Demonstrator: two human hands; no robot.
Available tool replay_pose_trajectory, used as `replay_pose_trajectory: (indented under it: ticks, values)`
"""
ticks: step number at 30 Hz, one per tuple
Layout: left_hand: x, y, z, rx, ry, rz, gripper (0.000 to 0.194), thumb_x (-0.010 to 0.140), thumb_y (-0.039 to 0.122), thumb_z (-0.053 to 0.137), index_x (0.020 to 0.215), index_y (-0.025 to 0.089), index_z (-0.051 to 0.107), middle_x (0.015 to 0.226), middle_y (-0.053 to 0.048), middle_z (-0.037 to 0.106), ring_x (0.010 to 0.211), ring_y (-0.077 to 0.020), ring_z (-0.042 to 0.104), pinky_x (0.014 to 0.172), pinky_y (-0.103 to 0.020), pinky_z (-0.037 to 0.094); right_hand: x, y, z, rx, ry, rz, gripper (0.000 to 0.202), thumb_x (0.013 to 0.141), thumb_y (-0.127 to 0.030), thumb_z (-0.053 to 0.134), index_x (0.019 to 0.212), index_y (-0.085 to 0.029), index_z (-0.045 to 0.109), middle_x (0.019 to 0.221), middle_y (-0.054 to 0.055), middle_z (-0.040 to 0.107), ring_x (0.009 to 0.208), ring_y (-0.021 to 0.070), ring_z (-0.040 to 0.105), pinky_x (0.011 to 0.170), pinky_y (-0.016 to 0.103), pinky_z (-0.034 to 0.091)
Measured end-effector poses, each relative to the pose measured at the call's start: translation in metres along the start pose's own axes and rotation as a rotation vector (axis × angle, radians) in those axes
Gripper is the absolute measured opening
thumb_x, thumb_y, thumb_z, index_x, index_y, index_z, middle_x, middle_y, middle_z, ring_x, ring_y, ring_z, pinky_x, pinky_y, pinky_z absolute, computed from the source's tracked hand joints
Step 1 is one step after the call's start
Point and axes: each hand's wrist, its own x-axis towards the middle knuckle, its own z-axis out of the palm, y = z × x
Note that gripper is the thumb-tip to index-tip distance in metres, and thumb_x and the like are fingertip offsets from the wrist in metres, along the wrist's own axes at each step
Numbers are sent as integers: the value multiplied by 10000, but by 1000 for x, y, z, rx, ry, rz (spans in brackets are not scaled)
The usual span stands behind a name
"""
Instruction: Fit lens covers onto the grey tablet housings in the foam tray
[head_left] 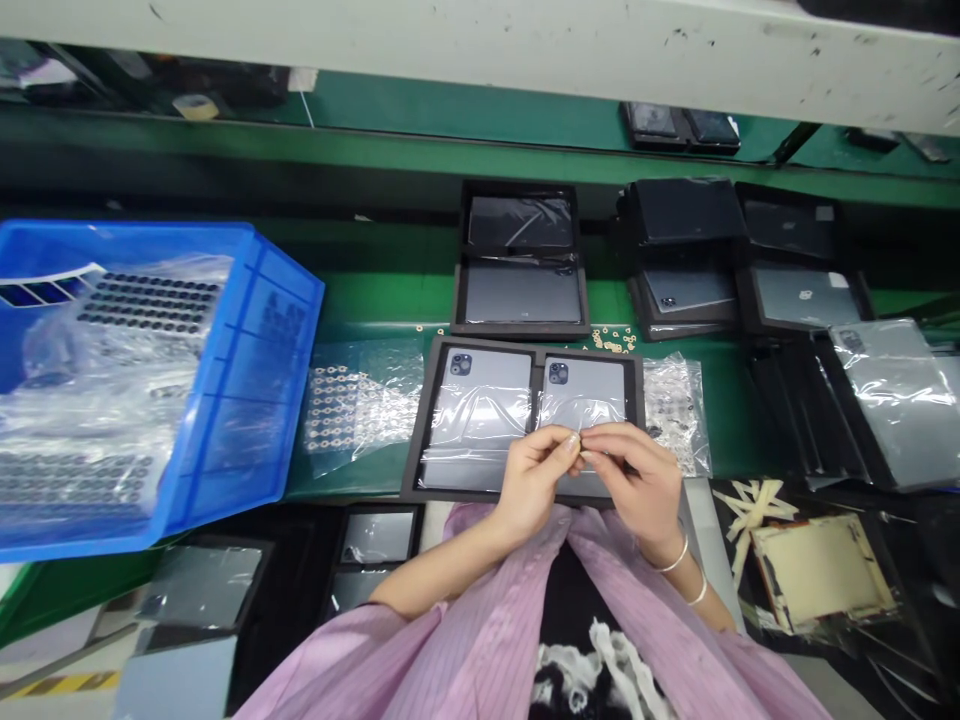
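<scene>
My left hand (534,478) and my right hand (639,482) meet fingertip to fingertip. Both are closed in a pinch, and whatever is between the fingers is too small to make out. Beneath them lies a black tray (414,440) with two compartments. In its left compartment is a grey tablet back panel (480,420) with a camera cluster at the top left, partly under clear film. A similar panel (583,400) fills the right compartment, its lower part hidden by my hands. A plastic bag of small parts (679,410) lies just right of the tray.
On the left stands a blue bin (281,370) of bagged parts. A clear sheet of ring-shaped pieces (341,410) lies beside the tray, with loose gold bits (615,340) behind it. Another tray (523,330) and stacked panels (690,215) stand farther back; a shelf edge (480,50) crosses above.
</scene>
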Motion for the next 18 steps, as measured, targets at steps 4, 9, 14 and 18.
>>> replay_pose_trajectory:
  ticks: [4,9,14,18]
  values:
    - [2,2,-3,-35,29,-73,186,682,327,723,641,160,652,563,17,567,536,-89,459,558,-238,348,-4,13,7,-184,-12,-187,205,852,-63,558,989,-195,634,944,54,675,868,154,641,765,296,540]
    - [7,-10,-17,-89,88,-195,161,632,275,719,622,151,616,530,29,529,512,-75,432,544,-225,307,-10,33,25,-228,-83,-221,149,885,-71,500,936,-172,597,882,62,658,812,144,624,713,275,521]
    - [10,-25,-36,-63,181,-205,206,634,320,713,628,151,595,551,35,521,518,-68,416,541,-217,296,-9,70,37,-285,-156,-57,181,951,-227,432,836,-186,564,807,30,637,752,118,612,682,229,493]
    - [7,-30,-48,-46,206,-227,244,636,342,731,622,152,579,554,38,525,516,-64,416,534,-212,293,11,137,45,-572,-60,46,309,977,-300,359,829,-160,592,806,68,649,718,146,602,643,249,438]
